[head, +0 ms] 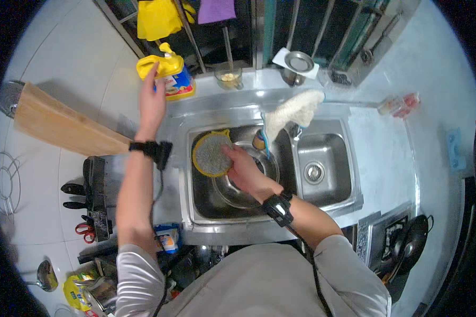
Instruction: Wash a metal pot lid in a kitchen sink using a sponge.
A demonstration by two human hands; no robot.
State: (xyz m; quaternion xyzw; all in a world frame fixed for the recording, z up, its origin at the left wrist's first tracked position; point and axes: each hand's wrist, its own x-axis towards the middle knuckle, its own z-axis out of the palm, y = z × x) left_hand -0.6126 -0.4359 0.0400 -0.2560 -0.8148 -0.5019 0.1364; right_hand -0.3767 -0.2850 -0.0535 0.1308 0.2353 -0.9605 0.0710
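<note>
My left hand (152,105) reaches up at the left, in front of a yellow and blue detergent jug (178,83) with a pump top (165,49). Its fingers are extended and overlap the jug's handle in view; whether they touch it I cannot tell. Over the left basin (206,204) of a steel double sink, my right hand (244,168) grips a round grey scrubbing pad (212,154) with a yellow rim. Under that hand, partly hidden, a round metal vessel (238,200) sits in the basin. A whitish cloth (297,111) with blue edging hangs over the faucet.
A glass cup (229,79) and a metal container (292,77) stand on the sill. At left are a wooden board (67,123) and a knife rack (99,198) with red-handled scissors (86,232). A black wok (412,245) sits on the stove at right.
</note>
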